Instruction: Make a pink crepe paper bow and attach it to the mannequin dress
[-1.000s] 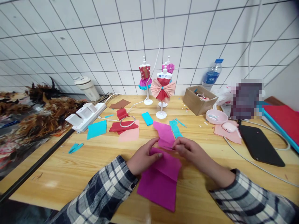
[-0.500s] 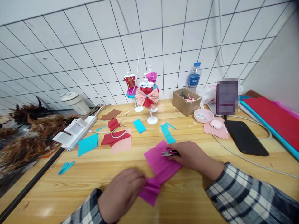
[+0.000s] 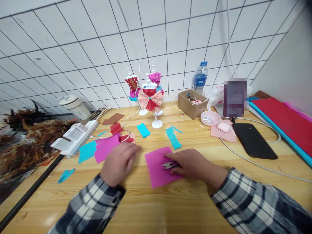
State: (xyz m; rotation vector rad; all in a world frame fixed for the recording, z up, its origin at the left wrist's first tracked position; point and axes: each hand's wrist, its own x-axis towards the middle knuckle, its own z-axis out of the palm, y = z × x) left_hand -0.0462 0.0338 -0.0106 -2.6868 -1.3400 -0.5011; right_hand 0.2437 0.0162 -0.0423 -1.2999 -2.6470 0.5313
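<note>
My right hand (image 3: 191,163) is closed around small thread snips (image 3: 170,165), their blades pointing left and a little apart. Under the snips a magenta sheet (image 3: 156,175) of crepe-like paper lies on the table. My left hand (image 3: 120,164) is further left, slightly blurred, with thumb and fingers apart and nothing visible in it. Just beyond it, a second magenta piece (image 3: 104,149) overlaps a blue piece (image 3: 85,152) and the red and pink pieces. A teal strip (image 3: 173,139) and a blue folded piece (image 3: 143,130) rest beyond the sheet.
Small mannequins in paper dresses (image 3: 150,99) stand at the back. A cardboard box (image 3: 192,105), a pink dish (image 3: 211,118), a bottle (image 3: 201,78) and a black phone-like slab (image 3: 254,140) are right. Leftward are a power strip (image 3: 79,138), a cup (image 3: 75,107) and feathers (image 3: 36,136).
The magenta paper now lies as two separate pieces. My left hand has moved one piece left onto the blue and red ones and let go. My right hand still holds the snips.
</note>
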